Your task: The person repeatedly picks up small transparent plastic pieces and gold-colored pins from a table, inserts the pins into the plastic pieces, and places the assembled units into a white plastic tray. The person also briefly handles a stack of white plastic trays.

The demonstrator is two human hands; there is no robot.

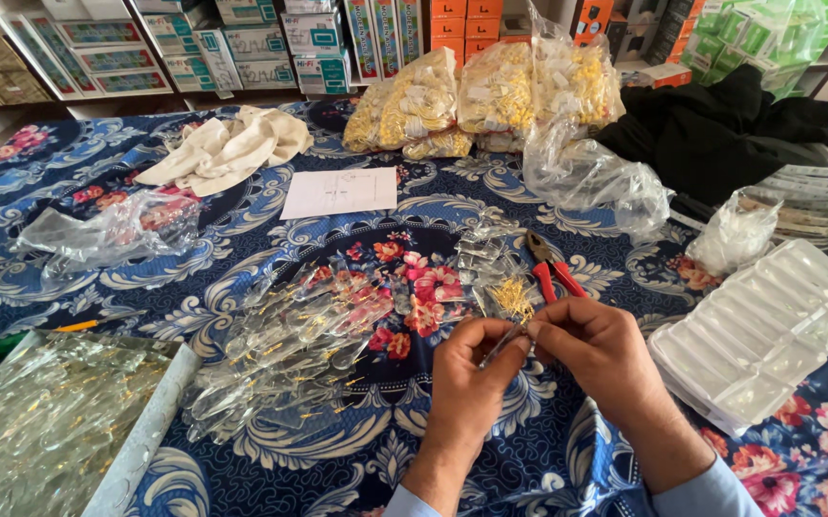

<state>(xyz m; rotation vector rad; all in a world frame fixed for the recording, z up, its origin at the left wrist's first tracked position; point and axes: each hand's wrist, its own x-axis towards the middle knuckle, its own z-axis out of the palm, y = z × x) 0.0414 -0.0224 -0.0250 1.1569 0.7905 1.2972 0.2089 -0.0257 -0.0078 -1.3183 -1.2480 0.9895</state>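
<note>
Your cloth (270, 249): matt woven fabric, blue floral print. Crystal prisms (289, 335) ahead of you: clear glass, glossy, faceted. Pin heap (512, 299): thin brassy metal wire. Pliers (550, 271): dull steel, red rubbery grips. Stacked trays (768, 335): frosted plastic, smooth. Sheet (340, 192): matt white paper.

Field notes, head view. My hands (529, 359) sit low centre, close together. Just ahead of them, blocking a straight reach: small pile of gold wire pins (512, 299), red-handled pliers (550, 273), loose clear crystal pieces (486, 254). To my left, a wide spread of long glass prisms (289, 335) bars the way; beyond it, a tray heaped with more prisms (40, 421). To my right, stacked clear plastic trays (768, 335) close that side. Open cloth (270, 244) lies between the prism spread and the white paper sheet (340, 192); I can pass there. Far edge is walled by bags of yellow and white parts (490, 96) and black fabric (720, 134).
</note>
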